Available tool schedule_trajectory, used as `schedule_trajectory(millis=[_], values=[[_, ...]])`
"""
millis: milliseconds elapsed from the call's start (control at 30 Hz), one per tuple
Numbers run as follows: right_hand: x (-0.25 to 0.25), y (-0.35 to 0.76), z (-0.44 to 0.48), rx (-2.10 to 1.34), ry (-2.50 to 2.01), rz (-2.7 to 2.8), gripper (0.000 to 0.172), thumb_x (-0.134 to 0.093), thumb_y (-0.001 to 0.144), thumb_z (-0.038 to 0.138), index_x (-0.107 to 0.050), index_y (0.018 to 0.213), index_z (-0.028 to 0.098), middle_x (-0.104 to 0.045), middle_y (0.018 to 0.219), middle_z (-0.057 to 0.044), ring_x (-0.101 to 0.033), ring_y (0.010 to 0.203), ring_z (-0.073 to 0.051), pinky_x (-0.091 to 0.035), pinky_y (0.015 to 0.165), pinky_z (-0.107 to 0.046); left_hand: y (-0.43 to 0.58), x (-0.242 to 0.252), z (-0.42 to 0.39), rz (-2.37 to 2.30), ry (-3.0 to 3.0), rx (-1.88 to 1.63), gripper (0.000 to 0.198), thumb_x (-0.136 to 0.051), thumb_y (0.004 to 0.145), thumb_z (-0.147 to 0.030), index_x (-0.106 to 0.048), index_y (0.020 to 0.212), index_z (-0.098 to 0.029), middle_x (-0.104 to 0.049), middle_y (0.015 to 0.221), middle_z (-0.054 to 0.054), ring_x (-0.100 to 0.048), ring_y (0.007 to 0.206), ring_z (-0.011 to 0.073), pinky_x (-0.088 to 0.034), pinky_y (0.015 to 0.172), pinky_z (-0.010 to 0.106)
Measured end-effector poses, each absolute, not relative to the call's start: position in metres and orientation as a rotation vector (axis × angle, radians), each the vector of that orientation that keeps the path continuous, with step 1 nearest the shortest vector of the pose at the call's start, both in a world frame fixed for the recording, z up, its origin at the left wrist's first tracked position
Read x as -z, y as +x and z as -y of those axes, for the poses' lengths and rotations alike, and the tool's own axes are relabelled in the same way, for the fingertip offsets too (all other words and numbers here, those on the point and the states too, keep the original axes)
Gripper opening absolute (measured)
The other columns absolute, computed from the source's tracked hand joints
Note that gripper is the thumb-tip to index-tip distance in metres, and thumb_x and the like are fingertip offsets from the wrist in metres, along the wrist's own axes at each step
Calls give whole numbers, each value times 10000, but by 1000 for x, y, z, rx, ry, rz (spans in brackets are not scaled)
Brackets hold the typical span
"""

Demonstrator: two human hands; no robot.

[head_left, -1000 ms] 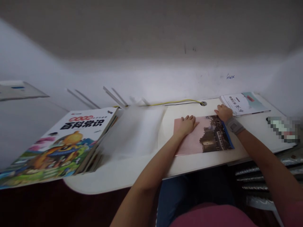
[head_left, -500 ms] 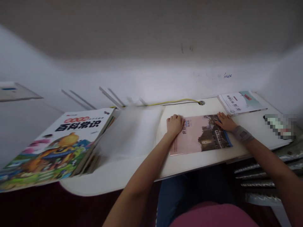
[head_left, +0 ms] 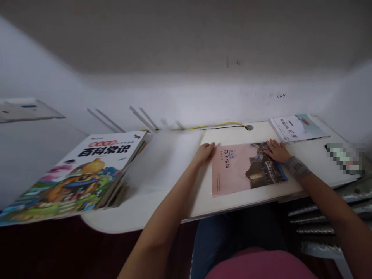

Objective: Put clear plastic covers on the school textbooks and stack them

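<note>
A pink book [head_left: 232, 170] with Chinese lettering and a photo of a stone wall on its cover lies closed on the white desk. My right hand [head_left: 277, 151], with a grey band at the wrist, rests flat on its upper right corner, fingers apart. At the book's upper left corner is my left hand [head_left: 205, 153], its fingers curled together; I see nothing in them. Whether its fingertips touch the book's edge is hard to tell. Behind my right hand lies another book [head_left: 296, 128] with a white and green cover.
Several books are stacked on the left, topped by a colourful one [head_left: 95, 170]. Beside them stands a whitish, blurred sheet-like object [head_left: 165, 159]. A yellow cable [head_left: 215, 125] runs along the wall into a desk hole [head_left: 249, 127]. A phone-like object [head_left: 344, 159], partly pixelated, lies at the right.
My left hand has slid left off the pink book's cover to its corner, uncovering the title. My right hand stays on the book. The view has shifted slightly.
</note>
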State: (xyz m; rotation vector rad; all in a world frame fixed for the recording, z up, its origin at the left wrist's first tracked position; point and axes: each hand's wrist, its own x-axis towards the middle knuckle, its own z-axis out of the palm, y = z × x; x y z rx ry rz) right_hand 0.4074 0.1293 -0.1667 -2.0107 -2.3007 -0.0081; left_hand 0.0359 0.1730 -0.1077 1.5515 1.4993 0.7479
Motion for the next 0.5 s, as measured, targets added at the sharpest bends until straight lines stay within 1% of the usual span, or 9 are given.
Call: schedule_trajectory(millis=[67,133,200,267,367,433,500], values=[[168,407,-131,3,-2011,2291,647,-285,908,547,-310,1426,160,-280,1484,-171,-255,1362,-328,-242,1046,-578,24,108,-149,-1416,1447,-738,425,-589,711,-579,-588,745,-155,-652,671,89,-622,614,188,-493,565,306],[170,407,-133,-2,-2006,2281,657,-284,904,554,-312,1425,155,-280,1483,-171,-261,1358,-335,-248,1040,-587,18,111,-123,-1318,1313,-673,404,-640,693,-535,-600,777,-142,-659,671,101,-622,581,178,-508,529,298],[171,407,-133,-7,-1993,2271,656,-292,901,555,-320,1422,158,-289,1479,-169,-271,1353,-339,-255,1036,-591,19,115,-98,-1212,1151,-596,361,-709,655,-456,-602,806,-146,-637,606,63,-602,525,159,-493,472,267],[172,407,-132,-5,-1976,2254,649,-312,898,548,-330,1418,160,-299,1475,-170,-273,1352,-340,-254,1037,-589,24,117,-79,-1140,1026,-613,359,-735,629,-390,-586,864,-163,-622,584,22,-590,500,147,-477,445,247],[171,412,-131,3,-1946,2211,594,-297,923,481,-317,1423,160,-354,1452,-160,-303,1345,-307,-279,1041,-551,28,110,-61,-1112,965,-790,384,-719,620,-350,-552,923,-185,-661,694,28,-632,587,169,-514,521,279],[171,417,-132,10,-1913,2192,531,-214,954,381,-293,1432,163,-438,1404,-140,-385,1307,-249,-330,1032,-482,22,101,-59,-1117,967,-884,362,-710,615,-324,-554,918,-201,-680,780,37,-649,651,175,-532,588,292],[171,421,-133,19,-1847,2220,506,-168,958,297,-315,1423,164,-523,1335,-121,-478,1234,-211,-377,1005,-419,14,90,-64,-1123,969,-940,322,-703,616,-286,-575,903,-215,-687,829,29,-647,664,159,-534,615,277]])
